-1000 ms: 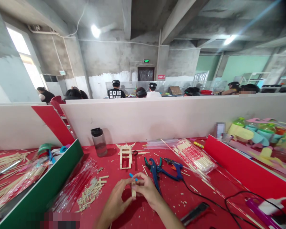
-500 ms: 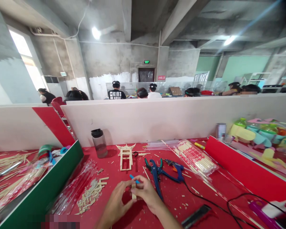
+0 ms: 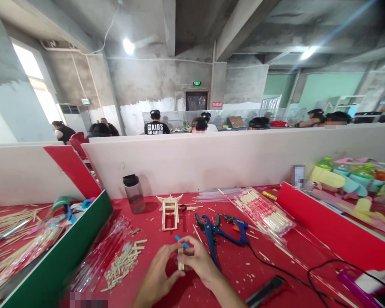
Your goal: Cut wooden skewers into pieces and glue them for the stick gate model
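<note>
Head view: a short bundle of pale, parallel sticks [image 3: 181, 265] is sitting inside the closed pinch of the right hand [image 3: 199, 260], its long axis running between spread thumb and fingertips of the left hand [image 3: 161, 268], whether clamped cannot be told; a blue rod [image 3: 180, 240] is protruding just beyond.

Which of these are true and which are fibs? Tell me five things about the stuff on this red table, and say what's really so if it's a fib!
1. The right hand holds a small bundle of sticks. True.
2. The bottle lies on its side. False: it stands upright.
3. A little stick frame is beyond the hands. True.
4. The cord from the blue glue gun is white. False: it is black.
5. A pile of short sticks lies left of the hands. True.
</note>
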`<state>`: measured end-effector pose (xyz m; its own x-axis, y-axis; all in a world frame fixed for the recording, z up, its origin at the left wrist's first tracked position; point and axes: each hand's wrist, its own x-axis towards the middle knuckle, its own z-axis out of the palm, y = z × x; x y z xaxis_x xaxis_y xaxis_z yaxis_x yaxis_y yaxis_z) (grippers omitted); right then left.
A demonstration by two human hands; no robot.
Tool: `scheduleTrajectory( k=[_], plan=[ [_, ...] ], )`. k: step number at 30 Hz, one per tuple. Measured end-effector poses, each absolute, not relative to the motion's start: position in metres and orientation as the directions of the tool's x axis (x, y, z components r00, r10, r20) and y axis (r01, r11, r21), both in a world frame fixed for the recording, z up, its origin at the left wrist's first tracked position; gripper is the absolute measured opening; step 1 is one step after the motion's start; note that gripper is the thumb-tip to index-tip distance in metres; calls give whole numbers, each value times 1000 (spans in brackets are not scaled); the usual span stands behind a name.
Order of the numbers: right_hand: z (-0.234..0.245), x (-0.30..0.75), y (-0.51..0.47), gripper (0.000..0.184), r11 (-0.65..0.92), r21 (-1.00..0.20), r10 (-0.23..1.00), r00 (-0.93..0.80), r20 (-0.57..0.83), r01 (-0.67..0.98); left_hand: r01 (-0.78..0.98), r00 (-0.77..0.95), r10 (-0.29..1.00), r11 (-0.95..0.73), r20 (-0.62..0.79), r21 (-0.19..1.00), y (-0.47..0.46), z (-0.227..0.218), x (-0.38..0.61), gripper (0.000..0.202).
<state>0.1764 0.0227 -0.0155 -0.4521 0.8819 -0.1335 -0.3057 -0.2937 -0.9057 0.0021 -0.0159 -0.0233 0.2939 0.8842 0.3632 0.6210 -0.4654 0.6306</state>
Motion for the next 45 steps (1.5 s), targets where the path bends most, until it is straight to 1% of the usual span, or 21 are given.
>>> scheduleTrajectory(
  k=[5, 9, 27, 36, 45],
  plan=[
    [-18, 175, 24, 60, -291, -911, 879, -457, -134, -293, 636, 283, 889, -455, 359, 623, -16, -21, 3, 49],
    [-23, 176, 26, 57, -290, -898, 880, -461, -113, -332, 636, 283, 894, -447, 348, 629, -16, -19, 3, 48],
    [-20, 184, 28, 51, -285, -910, 871, -477, -115, -302, 579, 276, 916, -399, 290, 711, -21, -12, 7, 47],
    [-21, 180, 25, 54, -287, -904, 860, -501, -97, -318, 588, 272, 909, -416, 316, 693, -18, -15, 4, 45],
    [-16, 181, 23, 54, -258, -925, 871, -481, -97, -280, 607, 290, 895, -446, 339, 658, -20, -11, 7, 45]
  ],
)
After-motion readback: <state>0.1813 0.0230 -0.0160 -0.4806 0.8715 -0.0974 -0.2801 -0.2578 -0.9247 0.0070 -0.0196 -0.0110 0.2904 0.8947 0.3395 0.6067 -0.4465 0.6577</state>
